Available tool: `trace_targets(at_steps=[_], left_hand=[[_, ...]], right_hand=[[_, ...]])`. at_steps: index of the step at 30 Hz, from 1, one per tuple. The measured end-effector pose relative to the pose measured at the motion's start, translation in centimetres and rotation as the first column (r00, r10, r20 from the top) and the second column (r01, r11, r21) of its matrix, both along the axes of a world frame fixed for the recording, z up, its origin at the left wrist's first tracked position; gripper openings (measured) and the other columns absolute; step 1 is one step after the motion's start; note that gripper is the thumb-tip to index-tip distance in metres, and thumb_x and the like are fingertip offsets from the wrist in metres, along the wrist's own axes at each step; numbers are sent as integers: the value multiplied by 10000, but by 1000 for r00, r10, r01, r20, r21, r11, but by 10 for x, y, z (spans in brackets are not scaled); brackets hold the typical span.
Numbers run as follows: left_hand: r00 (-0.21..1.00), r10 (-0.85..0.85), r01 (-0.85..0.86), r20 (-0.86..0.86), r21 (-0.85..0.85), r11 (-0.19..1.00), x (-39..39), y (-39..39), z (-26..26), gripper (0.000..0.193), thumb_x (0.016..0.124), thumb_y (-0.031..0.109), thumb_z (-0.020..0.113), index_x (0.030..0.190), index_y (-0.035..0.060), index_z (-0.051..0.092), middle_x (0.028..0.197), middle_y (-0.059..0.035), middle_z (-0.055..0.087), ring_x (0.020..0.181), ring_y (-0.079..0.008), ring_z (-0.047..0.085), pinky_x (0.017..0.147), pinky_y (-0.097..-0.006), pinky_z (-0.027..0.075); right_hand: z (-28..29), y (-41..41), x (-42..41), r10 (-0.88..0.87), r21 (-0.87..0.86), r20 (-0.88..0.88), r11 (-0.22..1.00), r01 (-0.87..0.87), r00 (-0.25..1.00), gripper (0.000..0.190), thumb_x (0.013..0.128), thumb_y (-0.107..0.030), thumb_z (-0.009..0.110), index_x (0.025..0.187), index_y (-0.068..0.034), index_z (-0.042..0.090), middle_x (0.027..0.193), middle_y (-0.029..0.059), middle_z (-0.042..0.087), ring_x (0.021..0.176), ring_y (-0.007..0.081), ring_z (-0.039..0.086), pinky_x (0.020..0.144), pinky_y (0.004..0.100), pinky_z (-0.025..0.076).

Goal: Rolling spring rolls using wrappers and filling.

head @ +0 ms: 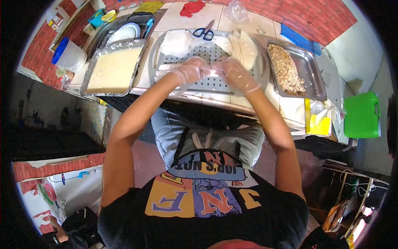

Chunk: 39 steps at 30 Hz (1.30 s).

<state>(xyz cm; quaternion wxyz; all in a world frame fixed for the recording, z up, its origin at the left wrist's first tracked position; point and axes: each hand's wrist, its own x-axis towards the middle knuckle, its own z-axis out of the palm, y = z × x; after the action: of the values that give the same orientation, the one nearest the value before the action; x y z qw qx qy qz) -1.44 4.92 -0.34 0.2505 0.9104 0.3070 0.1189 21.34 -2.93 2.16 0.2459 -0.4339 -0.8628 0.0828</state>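
Note:
My left hand (193,71) and my right hand (231,73), both in clear plastic gloves, come close together over the front of a grey perforated tray (264,74). Their fingers pinch a small whitish piece (214,73) between them; glove and fingers hide most of it. Long white pieces (164,69) lie beside my left wrist. Behind my left hand rests a stack of white sheets (175,43). Pale folded sheets (245,51) lie behind my right hand. Scissors with dark blue handles (204,33) lie at the tray's back edge.
At left stand a metal pan of pale yellow mixture (113,71) and a blue-lidded container (70,56). A metal pan (311,73) with brown crumbly filling (286,70) sits at right, near a green jerrycan (362,115). Another person's hand (59,230) shows at lower left.

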Motion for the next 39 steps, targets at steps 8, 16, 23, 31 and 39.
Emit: trace_targets(at_steps=[8,16,23,31,39], left_hand=[[985,-28,85,-170,343,936,8,-25,4,302,945,172,690,1223,57,710,1191,-174,699,1142,-384,647,1045,-485,514],[991,-102,114,-87,147,983,6,6,-1,211,898,159,748,1073,41,754,1114,-189,716,1075,-397,662,989,-485,523],[984,145,-179,108,461,869,2,-31,9,190,900,162,778,1030,23,775,1001,-211,723,934,-370,700,877,-457,558],[593,722,-9,356,-894,448,12,-70,-4,324,1016,137,730,1208,-118,670,1039,-229,750,900,-291,767,857,-411,664],[276,846,258,456,-883,392,32,-79,0,208,1012,59,706,1175,-65,672,1091,-159,752,983,-226,727,887,-333,601]], right_hand=[[-29,-4,-4,-171,115,224,982,148,960,282,956,-127,612,1219,-72,697,1155,140,726,1116,335,684,1002,470,538],[-21,4,2,-53,57,163,997,44,985,327,961,-95,637,1285,-59,666,1158,175,702,1116,393,658,1039,515,506],[-28,26,13,-67,-84,53,994,71,996,199,930,-135,666,1085,-42,750,994,244,710,1004,431,676,941,507,529],[6,4,-12,-407,-413,-124,850,326,905,240,987,-223,633,1027,-12,742,926,268,714,919,428,705,871,532,539],[5,-32,-52,-374,199,-267,881,430,888,245,832,-118,746,1054,-16,743,1013,237,722,942,435,668,844,534,532]])
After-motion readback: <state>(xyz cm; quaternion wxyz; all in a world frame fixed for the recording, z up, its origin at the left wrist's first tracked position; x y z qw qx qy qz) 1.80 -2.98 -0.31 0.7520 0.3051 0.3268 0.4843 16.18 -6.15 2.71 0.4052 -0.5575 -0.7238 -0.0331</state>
